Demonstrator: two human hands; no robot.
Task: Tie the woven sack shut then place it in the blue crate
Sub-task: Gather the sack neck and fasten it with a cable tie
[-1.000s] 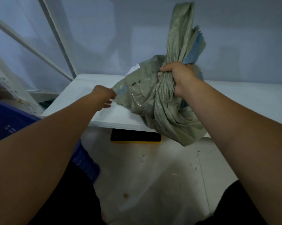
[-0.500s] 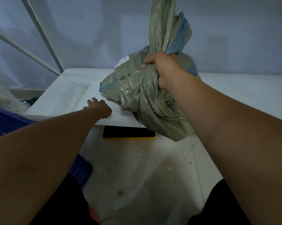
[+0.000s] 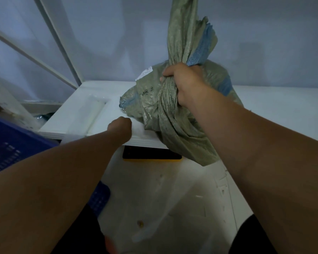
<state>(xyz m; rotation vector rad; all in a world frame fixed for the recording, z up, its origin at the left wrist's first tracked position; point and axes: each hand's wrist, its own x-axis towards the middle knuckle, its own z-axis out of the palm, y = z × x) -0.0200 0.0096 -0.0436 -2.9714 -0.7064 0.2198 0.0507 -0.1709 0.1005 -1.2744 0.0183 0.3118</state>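
Observation:
The green woven sack with blue patches sits at the front edge of the white table, its lower end hanging over the edge. My right hand grips the sack's gathered neck, and the loose top stands up above the fist. My left hand is at the table's front edge, just left of the sack and apart from it. Its fingers are hidden behind the back of the hand. The blue crate stands low on the left, partly covered by my left arm.
White frame posts rise at the back left against the wall. A black and yellow flat object lies on the floor under the table edge. The pale floor below me is scuffed.
My left hand let go of the sack's left corner and dropped to the table's front edge. My right hand kept its grip on the neck and the sack rose a little.

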